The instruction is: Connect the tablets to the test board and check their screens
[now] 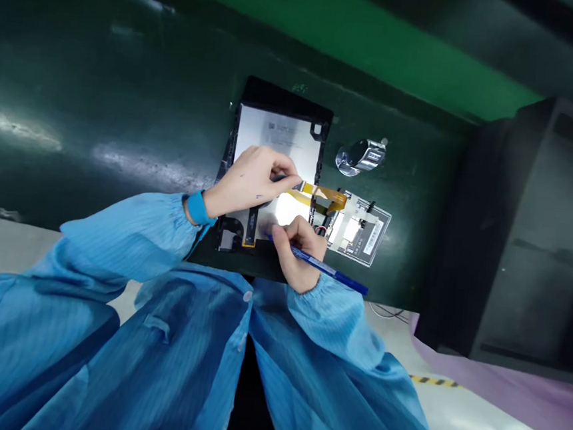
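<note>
A black-framed tablet panel (278, 131) lies back side up on the dark green bench (126, 94), its silvery sheet showing. My left hand (249, 181) rests on the panel with fingers pinched on the end of an amber flex cable (326, 195) that runs right to a small circuit board (360, 231). My right hand (298, 249) sits at the panel's near edge, closed around a blue pen (334, 273), whose tip touches the panel. Both arms wear blue smock sleeves.
A shiny metal tally counter (362, 158) lies just right of the panel's top. A large black box (535, 237) stands at the right of the bench. A bright green strip (381, 46) runs along the back. Pale floor with a yellow-black marking (435, 382) shows below.
</note>
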Demonstrator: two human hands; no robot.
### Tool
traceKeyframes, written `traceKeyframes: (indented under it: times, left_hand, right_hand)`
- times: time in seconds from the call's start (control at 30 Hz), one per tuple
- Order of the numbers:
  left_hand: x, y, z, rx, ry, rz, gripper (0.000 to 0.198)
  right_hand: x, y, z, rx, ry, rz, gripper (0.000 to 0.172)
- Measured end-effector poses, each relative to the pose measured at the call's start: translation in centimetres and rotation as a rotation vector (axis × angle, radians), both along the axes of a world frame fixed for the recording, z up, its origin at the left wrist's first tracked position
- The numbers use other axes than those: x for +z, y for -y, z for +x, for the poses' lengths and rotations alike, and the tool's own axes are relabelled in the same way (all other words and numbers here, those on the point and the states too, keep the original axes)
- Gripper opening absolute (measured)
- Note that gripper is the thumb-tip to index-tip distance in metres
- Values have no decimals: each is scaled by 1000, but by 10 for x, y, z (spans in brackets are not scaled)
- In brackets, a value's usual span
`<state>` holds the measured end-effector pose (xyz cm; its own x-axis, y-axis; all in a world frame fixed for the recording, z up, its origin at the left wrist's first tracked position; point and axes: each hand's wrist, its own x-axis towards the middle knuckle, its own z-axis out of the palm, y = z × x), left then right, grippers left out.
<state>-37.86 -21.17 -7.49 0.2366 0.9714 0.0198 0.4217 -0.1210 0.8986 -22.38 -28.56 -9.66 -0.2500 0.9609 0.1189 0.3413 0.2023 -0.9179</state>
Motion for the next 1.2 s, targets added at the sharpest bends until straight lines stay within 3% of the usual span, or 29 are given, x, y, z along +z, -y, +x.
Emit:
traceKeyframes:
  times: [0.1, 0.27, 0.47, 0.57, 0.67, 0.77, 0.83, 0.97, 1.1, 1.2]
  left_hand:
    - [-3, -1, 1, 0, -16, 21, 17]
    - [-7, -2, 0, 1, -38, 31, 15]
    - [-5, 0, 2, -13, -30, 23, 14]
    - [-1, -4, -5, -15, -22, 7, 30]
    - [0, -17, -25, 103, -188, 151, 42]
    - [-4, -31, -46, 185, -389, 274, 30]
    - [-6, -37, -55, 197, -402, 236, 24]
    - [-7, -38, -56, 302, -381, 208, 29]
    - [-3, -36, -49, 396, -332, 83, 35]
    - [0, -39, -53, 378, -272, -26, 38]
  right_hand:
    - [-3, 1, -1, 23, 97, 151, 37]
    - [-6, 3, -4, 77, 159, 237, 34]
    - [-11, 5, -1, 27, 157, 226, 36]
    - [-8, 6, 7, -57, 34, 173, 29]
    - [-1, 6, 13, 156, -10, 228, 9]
    - [4, 5, 11, 475, 246, 438, 26]
    - [3, 5, 8, 564, 431, 528, 46]
    - [-5, 10, 11, 620, 577, 537, 60]
    - [-14, 25, 20, 625, 593, 610, 45]
    - [-10, 39, 32, 567, 507, 769, 39]
